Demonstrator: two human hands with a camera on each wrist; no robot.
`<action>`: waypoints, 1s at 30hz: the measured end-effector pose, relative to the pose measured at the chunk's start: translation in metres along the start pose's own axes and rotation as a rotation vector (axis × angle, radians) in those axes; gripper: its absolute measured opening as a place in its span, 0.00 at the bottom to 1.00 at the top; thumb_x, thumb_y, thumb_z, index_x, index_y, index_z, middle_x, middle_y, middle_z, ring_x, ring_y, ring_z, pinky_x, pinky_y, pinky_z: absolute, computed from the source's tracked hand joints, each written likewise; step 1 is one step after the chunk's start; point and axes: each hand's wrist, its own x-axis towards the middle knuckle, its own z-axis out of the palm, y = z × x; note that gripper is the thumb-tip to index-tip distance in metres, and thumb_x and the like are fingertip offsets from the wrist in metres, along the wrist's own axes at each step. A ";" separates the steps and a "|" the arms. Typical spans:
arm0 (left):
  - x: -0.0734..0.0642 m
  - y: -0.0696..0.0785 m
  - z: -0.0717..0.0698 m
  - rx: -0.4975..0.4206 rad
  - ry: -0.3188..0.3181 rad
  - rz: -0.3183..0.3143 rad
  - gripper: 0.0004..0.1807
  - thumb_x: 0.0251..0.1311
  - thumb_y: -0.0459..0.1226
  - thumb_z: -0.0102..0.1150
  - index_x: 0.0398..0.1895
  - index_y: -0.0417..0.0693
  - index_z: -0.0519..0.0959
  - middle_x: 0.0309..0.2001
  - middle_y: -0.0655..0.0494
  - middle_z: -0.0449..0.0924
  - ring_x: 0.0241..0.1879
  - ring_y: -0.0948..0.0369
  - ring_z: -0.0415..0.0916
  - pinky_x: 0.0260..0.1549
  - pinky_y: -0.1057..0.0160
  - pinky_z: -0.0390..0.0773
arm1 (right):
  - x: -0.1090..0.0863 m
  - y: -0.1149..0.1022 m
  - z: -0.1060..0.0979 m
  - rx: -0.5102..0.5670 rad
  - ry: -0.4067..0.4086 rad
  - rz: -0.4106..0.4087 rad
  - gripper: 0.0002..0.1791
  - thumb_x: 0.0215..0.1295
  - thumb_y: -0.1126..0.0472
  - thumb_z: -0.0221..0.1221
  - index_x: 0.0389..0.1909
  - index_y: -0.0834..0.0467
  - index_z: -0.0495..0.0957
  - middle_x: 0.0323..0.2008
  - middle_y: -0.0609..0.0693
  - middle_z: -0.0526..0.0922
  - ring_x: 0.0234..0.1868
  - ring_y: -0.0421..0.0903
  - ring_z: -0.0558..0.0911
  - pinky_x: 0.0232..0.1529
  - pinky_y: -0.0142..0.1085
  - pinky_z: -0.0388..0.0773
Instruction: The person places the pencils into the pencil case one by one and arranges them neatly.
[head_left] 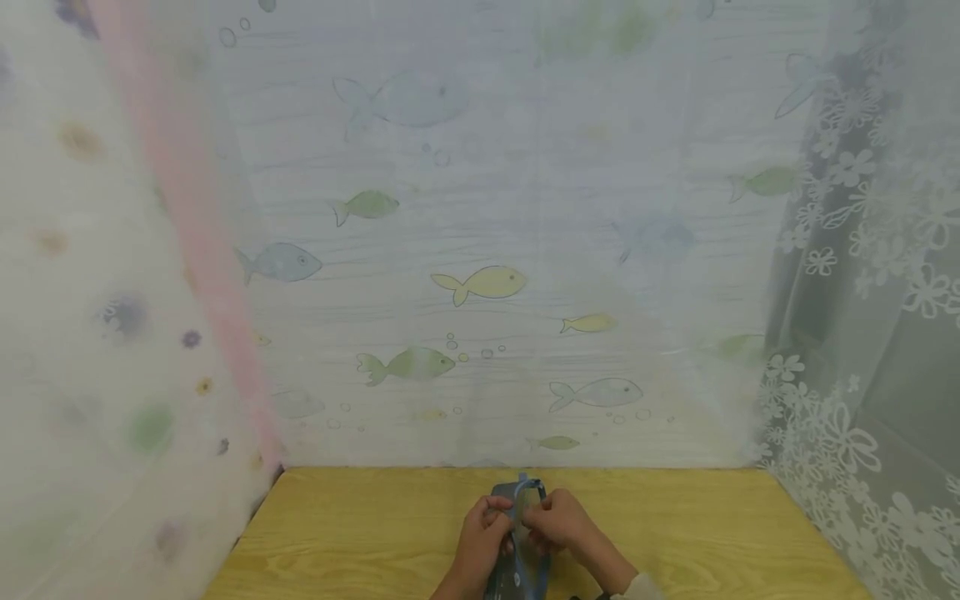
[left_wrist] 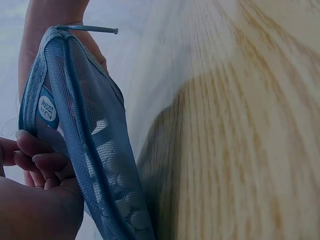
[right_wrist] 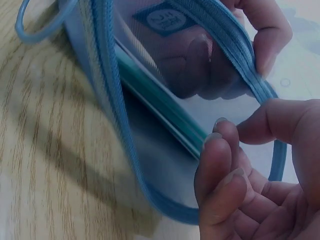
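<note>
A blue mesh zipper pouch (head_left: 504, 575) is held up over the table between both hands. My left hand (head_left: 480, 533) grips one side of it, fingers curled at the edge near a small round label (left_wrist: 47, 108). Opposite, my right hand (right_wrist: 265, 170) pinches the other side with thumb and forefinger; the remaining fingers are bent. The zipper edges stand apart in the right wrist view, and a flat teal-edged item (right_wrist: 155, 100) shows inside. Through the mesh in the left wrist view, pale rounded shapes (left_wrist: 122, 202) show; their kind is unclear.
A wood-grain table (head_left: 360, 533) lies under the hands. Behind it hangs a pale curtain (head_left: 480, 208) printed with fish. A floral sheet (head_left: 97, 333) closes the left side, and a sheer flowered curtain (head_left: 900, 417) the right. A thin loop (right_wrist: 45, 30) hangs from the pouch's end.
</note>
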 end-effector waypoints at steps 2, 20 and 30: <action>0.000 0.000 -0.001 0.002 -0.009 -0.008 0.18 0.60 0.29 0.53 0.54 0.35 0.74 0.22 0.60 0.73 0.21 0.63 0.70 0.26 0.66 0.72 | -0.001 0.001 0.000 -0.004 -0.004 -0.002 0.11 0.60 0.62 0.62 0.27 0.67 0.86 0.18 0.49 0.85 0.17 0.40 0.81 0.19 0.29 0.72; -0.002 0.003 -0.002 0.004 -0.026 0.002 0.18 0.62 0.29 0.54 0.55 0.35 0.75 0.21 0.61 0.71 0.21 0.63 0.69 0.26 0.67 0.72 | -0.002 0.017 -0.011 -0.026 -0.028 -0.054 0.10 0.60 0.62 0.61 0.20 0.57 0.78 0.19 0.45 0.79 0.21 0.40 0.76 0.23 0.32 0.71; 0.000 -0.002 -0.001 0.052 0.015 -0.014 0.18 0.61 0.30 0.55 0.55 0.35 0.74 0.23 0.60 0.75 0.24 0.63 0.74 0.29 0.67 0.74 | -0.004 0.023 -0.019 -0.130 -0.020 -0.128 0.09 0.63 0.61 0.61 0.28 0.62 0.82 0.21 0.47 0.81 0.23 0.42 0.78 0.25 0.34 0.74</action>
